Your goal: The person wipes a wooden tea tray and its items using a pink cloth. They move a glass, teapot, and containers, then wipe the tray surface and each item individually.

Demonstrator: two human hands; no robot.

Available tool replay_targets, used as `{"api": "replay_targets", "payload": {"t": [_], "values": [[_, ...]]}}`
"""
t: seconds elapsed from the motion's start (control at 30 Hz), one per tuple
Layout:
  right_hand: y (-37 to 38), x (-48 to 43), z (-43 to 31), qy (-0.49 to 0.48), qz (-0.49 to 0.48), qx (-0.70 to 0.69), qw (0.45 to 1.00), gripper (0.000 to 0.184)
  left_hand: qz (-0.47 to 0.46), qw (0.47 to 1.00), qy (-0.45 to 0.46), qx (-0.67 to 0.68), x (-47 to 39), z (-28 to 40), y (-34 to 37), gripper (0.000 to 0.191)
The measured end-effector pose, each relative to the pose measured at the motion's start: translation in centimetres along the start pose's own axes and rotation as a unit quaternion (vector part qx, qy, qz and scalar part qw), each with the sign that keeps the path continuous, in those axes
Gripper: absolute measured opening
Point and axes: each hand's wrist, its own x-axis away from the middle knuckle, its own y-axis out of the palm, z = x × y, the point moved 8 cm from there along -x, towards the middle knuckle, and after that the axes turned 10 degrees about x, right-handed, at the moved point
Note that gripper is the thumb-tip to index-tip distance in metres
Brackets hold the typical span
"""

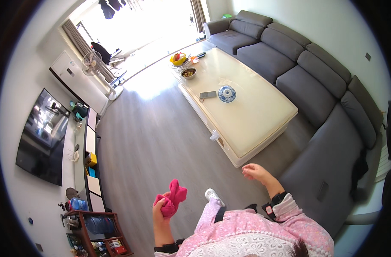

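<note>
My left hand (161,210) is closed around a crumpled bright pink cloth (172,200), part of which sticks up above the fingers. My right hand (254,172) is empty, its fingers loosely curled, near the close corner of the long cream coffee table (262,119). On that table are a blue-and-white porcelain lid or dish (227,93), a grey phone-like object (208,94), a metal bowl of small round items (189,73) and a yellow basket (178,60) with mixed things in it.
A grey sectional sofa (311,88) runs along the right side. On the left stand a low TV cabinet (93,151), a reddish wooden shelf (86,225) with water bottles, and a standing fan (115,92). A clear plastic bag (214,135) hangs at the table's side.
</note>
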Motion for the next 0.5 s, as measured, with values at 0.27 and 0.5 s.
{"api": "replay_targets", "payload": {"t": [0.27,0.5], "values": [[-1.3,-16.6,-7.4,0.044,0.070,-0.061,0.995,0.035,-0.110,0.987,0.011,-0.120,-11.3,8.4,5.7,0.046],[-5.1,-34.2,-11.6,0.046,0.096,-0.108,0.988,0.041,-0.068,0.991,0.051,-0.104,-21.7,11.6,8.4,0.049]]}}
